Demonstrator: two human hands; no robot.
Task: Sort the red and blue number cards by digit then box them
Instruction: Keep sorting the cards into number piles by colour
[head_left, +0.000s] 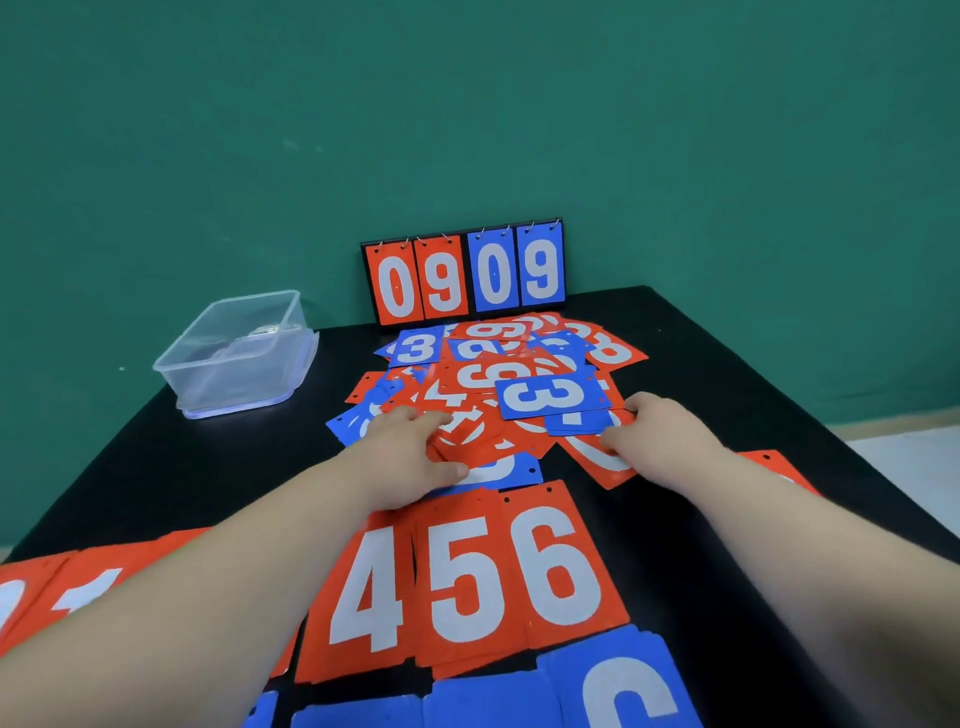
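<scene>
A loose heap of red and blue number cards (498, 384) lies in the middle of the black table (701, 374). My left hand (410, 457) rests on the heap's near left edge, fingers on a red card. My right hand (654, 431) pinches cards at the heap's near right edge, under a blue 3 card (550, 397). Close to me lie red piles showing 4 (363, 587), 5 (467, 577) and 6 (558, 566). More red cards (62, 582) lie at the left. Blue cards (613, 680) lie along the bottom edge.
A clear plastic box (239, 353) stands on its lid at the table's back left. A flip scoreboard (467, 275) reading 09 in red and 09 in blue stands against the green wall. A red card (779, 470) pokes out behind my right forearm.
</scene>
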